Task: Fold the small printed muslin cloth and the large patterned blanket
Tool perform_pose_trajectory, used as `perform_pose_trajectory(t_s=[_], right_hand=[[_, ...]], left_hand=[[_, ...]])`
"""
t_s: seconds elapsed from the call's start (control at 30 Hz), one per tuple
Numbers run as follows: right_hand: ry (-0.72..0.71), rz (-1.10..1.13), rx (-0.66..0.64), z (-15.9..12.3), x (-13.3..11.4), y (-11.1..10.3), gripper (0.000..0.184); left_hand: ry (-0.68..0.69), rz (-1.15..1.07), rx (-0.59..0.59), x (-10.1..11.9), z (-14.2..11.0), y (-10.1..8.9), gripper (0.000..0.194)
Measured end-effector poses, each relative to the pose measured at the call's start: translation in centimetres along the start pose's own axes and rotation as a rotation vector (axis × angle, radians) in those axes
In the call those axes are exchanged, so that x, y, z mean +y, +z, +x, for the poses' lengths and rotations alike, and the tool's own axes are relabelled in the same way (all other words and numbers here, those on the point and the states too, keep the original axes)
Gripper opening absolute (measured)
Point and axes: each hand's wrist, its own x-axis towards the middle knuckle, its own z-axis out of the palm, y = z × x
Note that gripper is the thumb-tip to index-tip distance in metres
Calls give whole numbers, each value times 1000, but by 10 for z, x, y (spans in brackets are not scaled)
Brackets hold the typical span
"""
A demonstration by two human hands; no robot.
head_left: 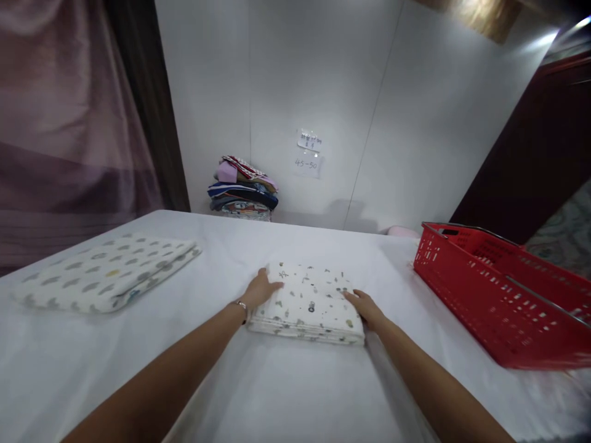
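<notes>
A folded white cloth (311,292) with small printed figures lies flat on the white-covered table (295,394) in front of me, its stacked layers showing along the near edge. My left hand (259,289), with a bracelet at the wrist, grips its left side, thumb on top. At the opposite side my right hand (367,309) holds the right edge, thumb also over the top. The fingertips of both hands are partly hidden by the cloth. Farther left lies another folded cloth (111,271), white with grey cloud-like shapes, apart from my hands.
A red plastic basket (498,307) with punched sides stands on the table at the right. Behind the far edge rises a pile of folded fabrics (243,191) against the pale wall. Paper notes (308,165) hang on that wall; a pink curtain (60,123) hangs at the left.
</notes>
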Motion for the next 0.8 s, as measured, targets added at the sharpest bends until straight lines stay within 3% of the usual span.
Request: perform_pose_trajectory(t_s=[0.07, 0.17, 0.23, 0.33, 0.43, 0.53, 0.63, 0.8], right_hand=[[49, 167, -62, -26, 12, 16, 87], [73, 369, -275, -68, 30, 44, 89], [57, 401, -369, -86, 38, 54, 91], [-51, 318, -238, -84, 42, 45, 84], [-230, 153, -10, -55, 40, 20, 60], [-380, -102, 98, -22, 34, 6, 51], [-477, -318, 84, -2, 27, 11, 54], [-571, -438, 15, 11, 19, 25, 49]], left_hand=[[38, 30, -45, -6, 17, -15, 82], [141, 104, -63, -22, 43, -35, 85], [136, 145, -76, -33, 54, -41, 86], [114, 220, -67, -41, 55, -42, 83], [209, 328, 71, -33, 38, -35, 72], [432, 340, 187, -16, 2, -20, 59], [626, 315, 127, -5, -40, 1, 58], [590, 346, -124, -4, -79, 27, 68]])
